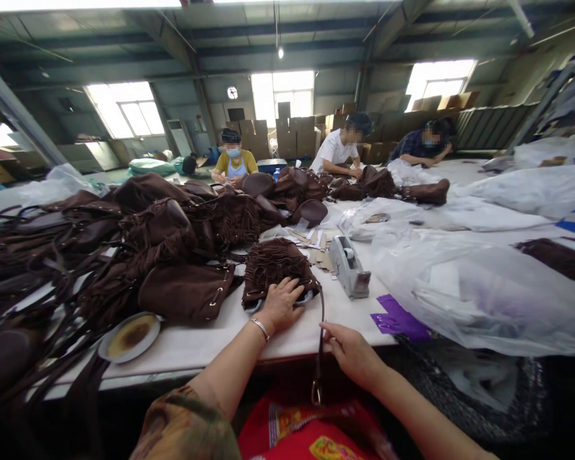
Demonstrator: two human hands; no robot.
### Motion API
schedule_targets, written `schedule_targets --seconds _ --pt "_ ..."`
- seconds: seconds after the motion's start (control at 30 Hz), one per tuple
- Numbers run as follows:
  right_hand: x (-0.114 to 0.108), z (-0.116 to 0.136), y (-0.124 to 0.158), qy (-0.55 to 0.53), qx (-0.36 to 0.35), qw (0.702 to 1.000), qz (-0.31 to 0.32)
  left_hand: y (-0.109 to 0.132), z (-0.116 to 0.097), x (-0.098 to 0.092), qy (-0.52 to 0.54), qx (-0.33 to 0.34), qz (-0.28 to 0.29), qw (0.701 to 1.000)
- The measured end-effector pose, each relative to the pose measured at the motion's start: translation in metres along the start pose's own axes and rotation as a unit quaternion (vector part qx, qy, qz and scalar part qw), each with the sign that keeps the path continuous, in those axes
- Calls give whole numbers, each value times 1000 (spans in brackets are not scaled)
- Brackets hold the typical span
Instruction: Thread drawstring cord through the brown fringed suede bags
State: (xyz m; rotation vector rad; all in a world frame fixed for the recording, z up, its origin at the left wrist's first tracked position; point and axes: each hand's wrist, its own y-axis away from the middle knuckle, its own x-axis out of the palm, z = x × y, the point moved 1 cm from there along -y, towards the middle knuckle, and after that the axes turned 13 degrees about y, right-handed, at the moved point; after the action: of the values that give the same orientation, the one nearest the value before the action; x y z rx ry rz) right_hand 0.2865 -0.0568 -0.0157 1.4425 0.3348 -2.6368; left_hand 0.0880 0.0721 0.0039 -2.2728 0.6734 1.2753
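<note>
Fringed bag (pixel 278 259) near the front of the desk (pixel 191 345); left hand (pixel 282 305) flat on it, fingers slightly spread, gripping nothing. Right hand (pixel 347 350): fingers pinched around the strap (pixel 322 310), metal clip (pixel 317 392) dangling below the edge. Risk: a hard tug under light left-hand pressure could drag the bag off; clip might snag.

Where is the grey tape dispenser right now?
In the head view, the grey tape dispenser stands on the white table, right of centre, between the fringed bag under the left hand and the clear plastic bag.
</note>
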Motion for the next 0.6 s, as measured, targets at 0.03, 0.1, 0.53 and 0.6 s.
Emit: schedule_targets --seconds 0.03,0.1,0.53,0.6 --pt "-2 0 -2 40 -18 999 -10 2 1 0 3 3 0 1000" --pt "-4 0 -4 119 -54 991 -12 7 1 0 11 11 -4 1000" --pt "9 32 -26 263 -139 955 8 109 -48 17 149 -4 -57 987" --pt "12 35 -31 268 -121 956 -4 114 -46 13 130 -20 -52 990"
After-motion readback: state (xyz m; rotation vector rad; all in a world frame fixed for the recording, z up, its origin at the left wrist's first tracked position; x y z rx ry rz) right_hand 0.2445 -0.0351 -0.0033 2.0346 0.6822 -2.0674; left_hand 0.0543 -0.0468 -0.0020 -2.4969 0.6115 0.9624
